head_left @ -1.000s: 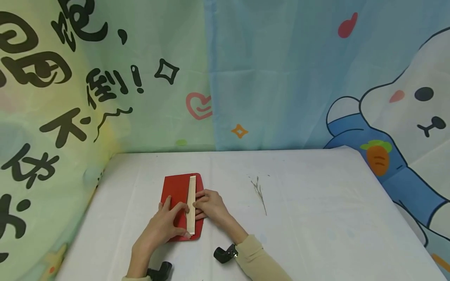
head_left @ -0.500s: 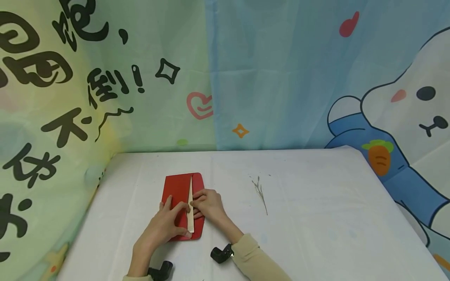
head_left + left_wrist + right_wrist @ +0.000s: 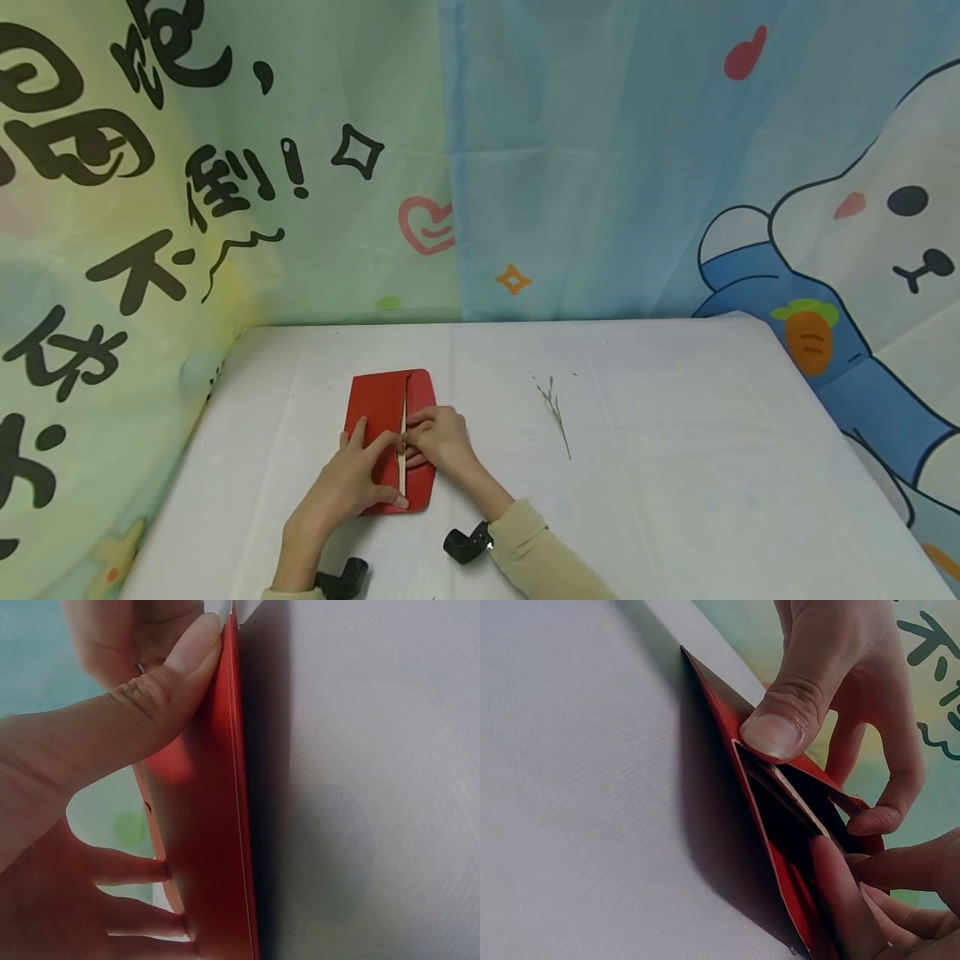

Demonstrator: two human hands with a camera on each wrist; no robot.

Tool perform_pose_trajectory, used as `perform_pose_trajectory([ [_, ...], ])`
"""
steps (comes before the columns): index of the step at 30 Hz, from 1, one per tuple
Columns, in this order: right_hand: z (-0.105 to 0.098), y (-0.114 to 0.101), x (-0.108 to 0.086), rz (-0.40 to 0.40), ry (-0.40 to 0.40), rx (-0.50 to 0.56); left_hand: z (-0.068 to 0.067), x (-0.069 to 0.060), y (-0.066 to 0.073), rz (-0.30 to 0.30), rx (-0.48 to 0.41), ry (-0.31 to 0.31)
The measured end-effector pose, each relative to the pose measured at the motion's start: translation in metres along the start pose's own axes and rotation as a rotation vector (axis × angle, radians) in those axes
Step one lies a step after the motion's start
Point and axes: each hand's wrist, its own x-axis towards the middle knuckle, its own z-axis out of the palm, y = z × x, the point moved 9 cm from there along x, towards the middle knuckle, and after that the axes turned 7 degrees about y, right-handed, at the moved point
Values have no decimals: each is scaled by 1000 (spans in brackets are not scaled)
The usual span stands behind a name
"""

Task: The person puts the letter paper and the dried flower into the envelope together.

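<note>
A red envelope (image 3: 375, 393) lies on the white table with its flap (image 3: 422, 493) opened to the right. Inside its mouth sits a cream folded paper (image 3: 402, 477), of which only a thin strip shows in the head view. My left hand (image 3: 348, 483) holds the envelope by its mouth; in the left wrist view the thumb (image 3: 161, 697) presses near the lower corner. At the mouth, my right hand (image 3: 447, 442) pinches the paper's outer edge (image 3: 799, 799) between thumb and fingers. The rest of the paper is hidden in the envelope.
A dried sprig (image 3: 553, 406) lies on the white tablecloth (image 3: 675, 467) right of the hands, with small crumbs near its tip. Behind the table hangs a printed cloth backdrop (image 3: 570, 167). Black wrist cameras (image 3: 467, 546) sit by both wrists.
The cream paper has slid left into the red envelope, from a wide strip to a thin one. My right hand moved left with it; my left hand stayed in place.
</note>
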Motion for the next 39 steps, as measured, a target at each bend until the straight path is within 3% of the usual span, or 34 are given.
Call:
perform_pose_trajectory([
  [8,2,-1,1,-25,36,-84,1,-1,-1,4,-11,-11],
  [17,7,-2,0,-35,42,-104,0,-2,0,5,-17,-11],
  [33,3,-3,-2,-33,41,-88,1,-2,2,-6,-10,-24],
  [39,-10,-7,-9,-54,21,-50,0,-2,3,-1,-7,-28],
])
